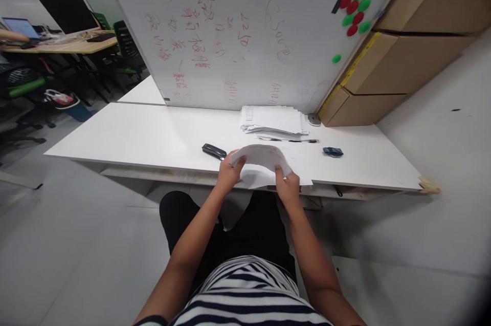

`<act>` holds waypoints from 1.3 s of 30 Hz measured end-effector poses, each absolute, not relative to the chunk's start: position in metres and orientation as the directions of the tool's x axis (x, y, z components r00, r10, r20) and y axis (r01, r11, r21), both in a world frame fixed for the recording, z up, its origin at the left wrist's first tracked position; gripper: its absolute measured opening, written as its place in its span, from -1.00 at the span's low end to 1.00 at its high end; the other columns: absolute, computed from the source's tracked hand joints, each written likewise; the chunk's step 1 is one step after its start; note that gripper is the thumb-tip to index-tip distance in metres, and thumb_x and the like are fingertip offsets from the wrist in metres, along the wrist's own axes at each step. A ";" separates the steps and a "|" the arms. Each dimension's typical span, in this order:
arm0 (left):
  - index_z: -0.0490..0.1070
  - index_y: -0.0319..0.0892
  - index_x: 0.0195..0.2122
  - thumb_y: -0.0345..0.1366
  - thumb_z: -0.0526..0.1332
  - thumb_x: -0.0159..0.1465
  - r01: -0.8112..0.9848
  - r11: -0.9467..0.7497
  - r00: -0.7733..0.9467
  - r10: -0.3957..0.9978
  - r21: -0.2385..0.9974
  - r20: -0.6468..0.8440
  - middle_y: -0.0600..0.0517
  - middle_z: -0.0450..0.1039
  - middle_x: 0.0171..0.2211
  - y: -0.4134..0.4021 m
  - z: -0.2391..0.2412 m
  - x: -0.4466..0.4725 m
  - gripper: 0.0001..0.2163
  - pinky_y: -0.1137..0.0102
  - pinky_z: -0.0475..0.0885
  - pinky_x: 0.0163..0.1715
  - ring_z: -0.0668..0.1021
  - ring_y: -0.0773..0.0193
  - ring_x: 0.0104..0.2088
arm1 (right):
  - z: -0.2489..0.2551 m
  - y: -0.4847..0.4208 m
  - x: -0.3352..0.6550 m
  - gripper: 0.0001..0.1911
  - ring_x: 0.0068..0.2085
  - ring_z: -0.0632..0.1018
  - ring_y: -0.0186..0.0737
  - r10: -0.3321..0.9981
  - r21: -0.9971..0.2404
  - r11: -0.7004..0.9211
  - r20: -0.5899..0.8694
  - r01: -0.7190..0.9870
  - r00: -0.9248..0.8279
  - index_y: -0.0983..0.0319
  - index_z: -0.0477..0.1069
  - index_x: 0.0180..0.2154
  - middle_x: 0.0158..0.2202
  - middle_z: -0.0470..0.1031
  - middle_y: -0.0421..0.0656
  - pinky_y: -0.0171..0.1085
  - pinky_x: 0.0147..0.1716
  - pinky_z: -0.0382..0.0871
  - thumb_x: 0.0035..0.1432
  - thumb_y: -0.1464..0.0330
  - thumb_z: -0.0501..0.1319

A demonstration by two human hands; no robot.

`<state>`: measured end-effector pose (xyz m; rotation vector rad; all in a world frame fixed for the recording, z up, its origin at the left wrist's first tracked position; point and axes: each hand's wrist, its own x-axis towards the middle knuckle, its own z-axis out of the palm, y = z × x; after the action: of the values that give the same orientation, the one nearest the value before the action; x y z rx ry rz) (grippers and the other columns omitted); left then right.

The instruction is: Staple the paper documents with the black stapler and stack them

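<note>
Between my two hands a white paper sheet (261, 154) is bent into an arch above the front edge of the desk; whether it is one sheet or more I cannot tell. My left hand (229, 171) pinches its left side, thumb on top. The right side is gripped by my right hand (287, 182). Under the arch, more white paper (258, 176) lies at the desk edge. A black stapler (214, 151) rests just left of my left hand. Beyond the held paper sits a stack of printed sheets (274, 119), with a dark pen (307, 140) along its near side.
A whiteboard (215, 39) with red writing and magnets stands at the back of the white desk (153, 134). Cardboard boxes (418, 62) are piled at the right. A small dark blue object (332, 151) lies on the desk's right part. Far left, another person's arm (13, 36) shows beside a laptop.
</note>
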<state>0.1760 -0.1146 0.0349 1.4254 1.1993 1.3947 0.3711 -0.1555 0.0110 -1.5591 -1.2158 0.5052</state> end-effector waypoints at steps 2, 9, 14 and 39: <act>0.36 -0.06 0.10 -0.10 0.33 0.14 0.009 -0.314 -0.121 0.942 0.949 0.313 -0.07 0.43 0.02 -0.117 0.042 0.168 -0.50 0.31 0.33 -0.02 0.49 0.11 -0.03 | 0.015 -0.169 0.377 -0.58 -0.10 0.56 0.10 0.836 -0.886 0.024 0.272 0.463 0.476 0.24 0.55 -0.18 -0.24 0.60 0.03 -0.06 -0.06 0.38 0.14 0.07 0.17; 0.44 -0.18 0.01 -0.01 0.09 0.30 0.572 -0.254 -0.120 0.915 0.780 0.386 -0.15 0.44 0.06 -0.054 0.030 0.084 -0.58 0.14 0.12 0.17 0.37 0.00 0.12 | 0.001 -0.203 0.383 -0.50 -0.05 0.56 0.05 0.857 -0.995 -0.059 -0.090 -0.076 0.508 0.26 0.48 -0.08 -0.02 0.54 0.00 -0.04 -0.07 0.46 0.00 0.09 0.32; 0.52 -0.17 -0.12 -0.01 -0.10 0.37 0.702 -0.141 -0.054 0.967 0.698 0.250 -0.09 0.54 -0.11 -0.024 0.000 0.055 -0.53 0.21 0.27 0.03 0.50 0.06 -0.06 | -0.021 -0.205 0.359 -0.53 -0.14 0.60 0.05 0.898 -0.979 -0.149 -0.192 -0.135 0.396 0.25 0.51 -0.10 -0.09 0.58 -0.01 -0.05 -0.18 0.52 0.00 0.11 0.33; 0.33 -0.09 -0.03 -0.09 0.25 0.21 0.740 -0.536 0.362 0.826 0.406 0.431 -0.10 0.38 -0.01 -0.032 -0.012 0.062 -0.65 0.16 0.27 0.08 0.36 0.04 0.07 | -0.030 -0.191 0.328 -0.43 -0.12 0.59 0.04 0.898 -0.989 -0.146 -0.142 -0.023 0.416 0.30 0.51 -0.07 -0.14 0.60 -0.01 -0.05 -0.11 0.48 -0.02 0.04 0.30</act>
<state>0.0617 -0.0325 -0.0123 2.4727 1.4322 0.9117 0.3283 -0.1906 -0.0304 -1.4945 -0.8171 0.9814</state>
